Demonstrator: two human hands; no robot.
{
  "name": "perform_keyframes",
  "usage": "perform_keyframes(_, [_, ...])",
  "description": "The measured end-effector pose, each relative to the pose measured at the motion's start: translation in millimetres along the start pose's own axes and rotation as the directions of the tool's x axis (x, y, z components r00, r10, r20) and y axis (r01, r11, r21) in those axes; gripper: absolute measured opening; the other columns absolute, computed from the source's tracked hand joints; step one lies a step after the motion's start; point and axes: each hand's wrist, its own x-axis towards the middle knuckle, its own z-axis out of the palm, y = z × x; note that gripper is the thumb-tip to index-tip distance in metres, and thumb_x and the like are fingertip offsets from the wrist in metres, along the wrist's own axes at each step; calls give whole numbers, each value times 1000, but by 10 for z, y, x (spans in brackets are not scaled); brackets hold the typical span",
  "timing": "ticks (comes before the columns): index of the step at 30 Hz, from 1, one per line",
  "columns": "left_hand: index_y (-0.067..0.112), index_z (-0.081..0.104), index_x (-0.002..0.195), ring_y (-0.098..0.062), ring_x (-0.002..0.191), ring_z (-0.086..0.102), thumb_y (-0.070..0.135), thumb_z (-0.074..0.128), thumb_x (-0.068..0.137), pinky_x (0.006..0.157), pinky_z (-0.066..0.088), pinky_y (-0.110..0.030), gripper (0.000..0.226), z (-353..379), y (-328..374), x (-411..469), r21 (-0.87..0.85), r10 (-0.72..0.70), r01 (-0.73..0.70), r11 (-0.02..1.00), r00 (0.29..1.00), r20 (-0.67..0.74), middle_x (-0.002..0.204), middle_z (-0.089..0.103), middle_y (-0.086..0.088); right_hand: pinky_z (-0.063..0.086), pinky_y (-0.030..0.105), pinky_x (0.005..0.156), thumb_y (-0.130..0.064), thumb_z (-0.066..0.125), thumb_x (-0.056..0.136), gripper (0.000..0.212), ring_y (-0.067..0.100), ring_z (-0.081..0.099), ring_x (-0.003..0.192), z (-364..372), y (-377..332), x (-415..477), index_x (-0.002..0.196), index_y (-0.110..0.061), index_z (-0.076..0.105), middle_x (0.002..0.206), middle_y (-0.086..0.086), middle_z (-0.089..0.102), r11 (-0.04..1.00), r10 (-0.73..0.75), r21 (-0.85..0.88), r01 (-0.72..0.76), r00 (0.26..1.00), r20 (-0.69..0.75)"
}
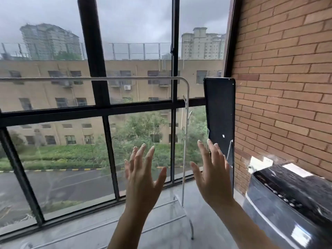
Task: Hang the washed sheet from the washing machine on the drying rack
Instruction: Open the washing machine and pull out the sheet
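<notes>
A white metal drying rack (187, 97) stands in front of the window, its top bar running left from the bend and bare. The dark grey top-loading washing machine (291, 198) sits at the lower right against the brick wall, with its black lid (220, 112) raised upright. No sheet is in view. My left hand (143, 178) and my right hand (212, 175) are raised side by side, fingers spread, backs toward me, holding nothing. My right fingertips overlap the lid's left edge; contact cannot be told.
A large black-framed window (97, 69) fills the left and middle. A brick wall (287, 78) closes the right side. The rack's lower rails and foot (190, 229) stand on the grey floor (86, 229) below my arms.
</notes>
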Motion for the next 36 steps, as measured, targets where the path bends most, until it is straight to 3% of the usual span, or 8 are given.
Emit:
perform_keyframes(8, [23,39,137,-24,141,20,54,39,88,110,26,-56,59,991,904,56,-93,8,-3,996,999,53,147,35,-7,32,51,104,-47,38,92,54,28,35,135,-177,1277,17,142,-27,30,146,6,36,998,62,-36,-60,997,55])
perform_keyframes(15, [20,43,135,-25,139,22,50,41,88,107,31,-56,56,1650,1491,161,-155,57,-42,987,994,93,144,39,-9,36,52,100,-48,33,93,53,30,37,132,-320,2063,59,139,-22,35,143,10,40,989,138,-62,-135,990,44])
perform_keyframes(25, [20,44,134,-26,139,27,49,42,87,108,31,-54,55,2735,1846,459,-252,117,-75,965,981,157,143,40,-7,31,52,105,-50,30,93,55,27,31,137,-139,3047,243,141,-24,33,148,6,34,966,224,-153,-207,969,106])
perform_keyframes(36, [19,48,133,-25,139,25,50,39,85,110,29,-51,58,4282,2218,1266,-425,207,-82,901,945,255,144,41,-7,38,48,101,-49,31,91,54,31,35,134,217,4254,912,140,-25,29,145,11,38,885,360,-329,-329,932,38])
